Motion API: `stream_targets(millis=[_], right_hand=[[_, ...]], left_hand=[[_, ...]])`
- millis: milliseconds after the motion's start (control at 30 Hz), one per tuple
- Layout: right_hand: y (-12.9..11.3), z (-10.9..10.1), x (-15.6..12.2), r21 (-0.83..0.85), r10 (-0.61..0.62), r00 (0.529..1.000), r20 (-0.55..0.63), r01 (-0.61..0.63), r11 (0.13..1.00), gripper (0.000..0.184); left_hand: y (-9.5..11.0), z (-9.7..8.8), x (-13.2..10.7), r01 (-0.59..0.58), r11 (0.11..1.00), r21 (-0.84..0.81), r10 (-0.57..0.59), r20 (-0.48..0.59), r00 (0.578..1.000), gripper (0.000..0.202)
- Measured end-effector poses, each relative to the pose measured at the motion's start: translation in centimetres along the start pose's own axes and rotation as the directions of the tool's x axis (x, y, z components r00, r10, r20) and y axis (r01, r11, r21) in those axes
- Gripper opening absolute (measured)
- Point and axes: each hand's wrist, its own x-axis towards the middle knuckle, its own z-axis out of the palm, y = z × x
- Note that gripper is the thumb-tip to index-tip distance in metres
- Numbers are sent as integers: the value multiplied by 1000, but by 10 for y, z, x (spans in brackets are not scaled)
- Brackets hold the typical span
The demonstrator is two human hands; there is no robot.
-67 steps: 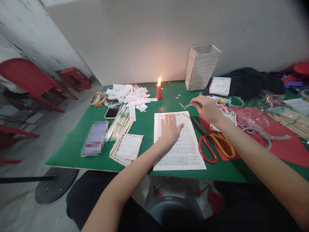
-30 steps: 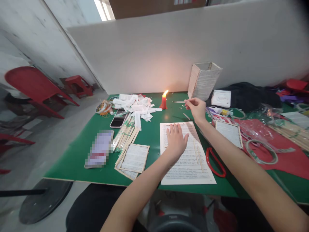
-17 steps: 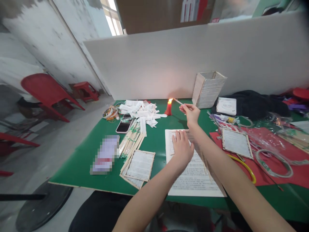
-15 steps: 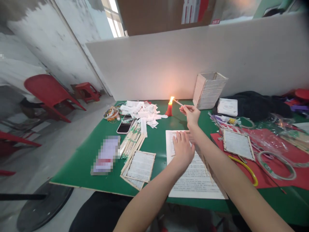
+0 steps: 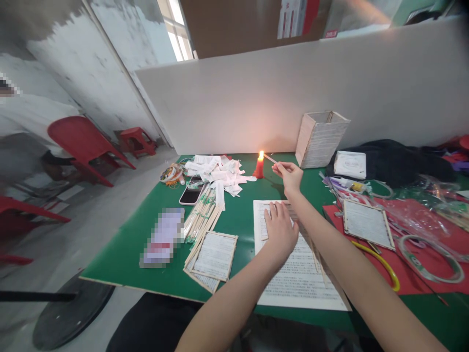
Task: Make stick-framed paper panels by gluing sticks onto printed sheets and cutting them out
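Observation:
My right hand is closed in a pinch on a thin pale stick, whose far tip is at the flame of a lit red candle. Below it, my left hand lies flat with fingers spread on a sheet of printed paper. Thin wooden strips rest on that sheet, partly hidden by my hands and right forearm. To the left, small stick-framed paper panels lie stacked beside a bundle of wooden sticks.
Torn white paper strips and a phone lie at the back left. A paper-walled open box stands behind my right hand. On the right, a red sheet carries another panel, a yellow tube and coiled tubing.
The camera view has shifted slightly. The flame at the candle and stick tip looks smaller, and the stick stays pinched. My left hand remains on the paper.

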Motion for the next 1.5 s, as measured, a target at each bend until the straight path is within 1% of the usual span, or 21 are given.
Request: stream_targets(millis=[200, 367, 567, 1033, 1233, 1367, 1500], right_hand=[[0, 0, -1, -2, 11, 1000, 10, -11, 1000, 11], [1, 2, 0, -6, 16, 1000, 15, -16, 1000, 11], [1, 3, 0, -16, 18, 999, 32, -17, 1000, 14], [0, 3, -1, -16, 28, 999, 46, -27, 1000, 14], [-2, 5, -2, -7, 21, 999, 45, -21, 1000, 14], [-3, 6, -2, -5, 20, 998, 54, -19, 1000, 16], [-3, 6, -2, -3, 22, 998, 57, -22, 1000, 14]], left_hand=[[1, 0, 0, 5, 1000, -6, -5, 20, 1000, 66], [1, 1, 0, -1, 1000, -12, 1, 7, 1000, 65], [1, 1, 1, -6, 999, -31, 7, 24, 1000, 64], [-1, 6, 0, -10, 1000, -5, 10, -12, 1000, 64], [0, 3, 0, -4, 1000, -1, 4, 1, 1000, 64], [0, -2, 0, -5, 1000, 10, 5, 29, 1000, 64], [1, -2, 0, -6, 1000, 8, 6, 36, 999, 65]])
